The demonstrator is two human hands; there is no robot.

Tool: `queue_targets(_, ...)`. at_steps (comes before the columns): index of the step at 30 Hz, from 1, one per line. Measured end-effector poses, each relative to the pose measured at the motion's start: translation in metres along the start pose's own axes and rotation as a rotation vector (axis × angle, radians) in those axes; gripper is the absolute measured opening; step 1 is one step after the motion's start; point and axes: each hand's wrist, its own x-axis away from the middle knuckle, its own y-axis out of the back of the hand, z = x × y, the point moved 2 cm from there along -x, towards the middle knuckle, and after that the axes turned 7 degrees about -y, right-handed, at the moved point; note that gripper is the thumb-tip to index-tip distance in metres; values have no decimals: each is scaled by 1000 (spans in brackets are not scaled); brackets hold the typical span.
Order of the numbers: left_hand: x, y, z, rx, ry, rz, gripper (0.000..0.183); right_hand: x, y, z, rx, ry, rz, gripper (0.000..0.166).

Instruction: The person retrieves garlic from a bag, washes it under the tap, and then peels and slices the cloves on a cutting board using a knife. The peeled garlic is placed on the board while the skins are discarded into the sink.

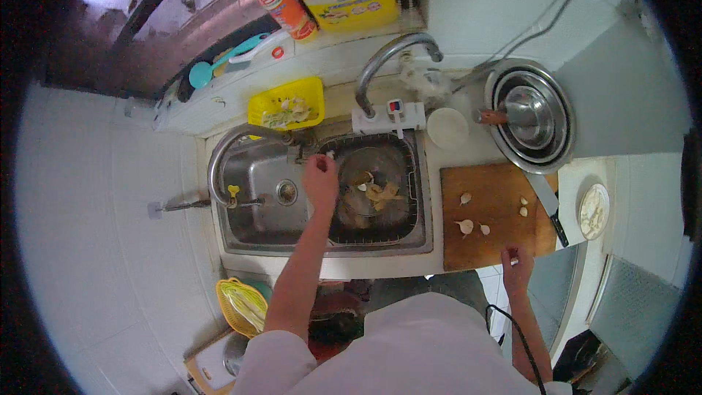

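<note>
My left hand (321, 175) is over the divider between the two sink basins, its fingers closed. A small white scrap (330, 154), possibly garlic skin, shows at its fingertips. At the front edge of the wooden cutting board (502, 252), my right hand (517, 270) grips a small white piece (514, 261) that looks like a garlic clove. Garlic bulbs or clusters (465, 226) lie on the board's left half. Two peeled cloves (524, 207) sit farther right. A kitchen knife (548, 203) with a black handle rests along the board's right side.
A black wire-rimmed basket (412, 197) in the right basin holds food scraps. Taps (227, 142) arch over the sink. Behind it stands a yellow basket (258, 115) with scraps. Nested steel bowls (565, 142) and a white dish (602, 197) flank the board. Leafy vegetables fill a basket (225, 299) below left.
</note>
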Motion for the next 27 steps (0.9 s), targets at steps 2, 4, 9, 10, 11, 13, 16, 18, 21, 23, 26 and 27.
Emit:
queue_targets(2, -16, 25, -26, -50, -146, -89, 19, -6, 3, 7, -107, 18, -24, 13)
queue_targets(4, -50, 37, -17, -73, -252, -206, 22, -16, -13, -8, 35, -119, -13, 12)
queue_targets(9, -110, 80, -53, -417, -483, -84, 26, -32, -25, 1, 66, 270, 5, 9)
queue_targets(10, -116, 80, -57, -494, -470, -40, 30, -35, -28, 2, 70, 289, -8, 10)
queue_targets(11, -119, 80, -62, -572, -455, 1, 34, -38, -27, 0, 75, 310, -22, 12)
queue_targets(13, -121, 81, -69, -642, -444, 38, 39, -45, -28, -11, 199, 105, 70, 15)
queue_targets(16, -108, 80, -81, -565, -524, -4, 41, -51, -29, -27, 223, 186, -16, 16)
queue_targets(18, -74, 71, -92, -471, -662, -76, 40, -52, -23, -34, 206, 269, -112, 15)
queue_targets(21, 20, 30, -125, -344, -711, 255, 26, -53, 2, -38, 184, 185, -219, 15)
queue_targets(23, 84, -8, -132, -104, -957, 458, 19, -57, 25, -50, 126, 55, -330, 19)
queue_targets(26, 166, -53, -164, -223, -1104, 773, 25, -70, 54, -70, 335, 99, -445, 36)
queue_targets(27, 182, -70, -164, -147, -1159, 831, 25, -76, 59, -76, 402, 82, -450, 39)
